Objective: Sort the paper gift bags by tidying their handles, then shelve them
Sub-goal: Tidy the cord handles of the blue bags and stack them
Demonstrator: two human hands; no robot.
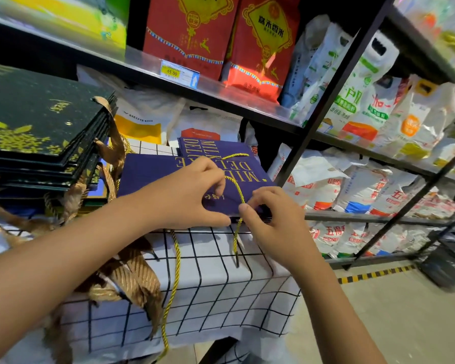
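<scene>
The purple gift bag [195, 179] lies flat on the checked table [221, 271], a light, stiff paper thing, probably best held by its folded edge. The left hand [187, 195] presses it down, fingers curled at the yellow cord handle [237, 187]; the right hand [271, 222] pinches that limp, twisted cord.

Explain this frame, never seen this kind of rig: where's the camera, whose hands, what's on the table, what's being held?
There is no machine here. One wide-angle camera sits on a person's head, looking forward and down at their bare hands.

The surface is a table with a grid-pattern cloth, beside store shelves of bagged goods. A purple gift bag lies flat on it; a stack of dark green bags sits to the left.

The left hand grips the bag and its yellow cord handle. The right hand pinches the same cord at the bag's edge.
</scene>
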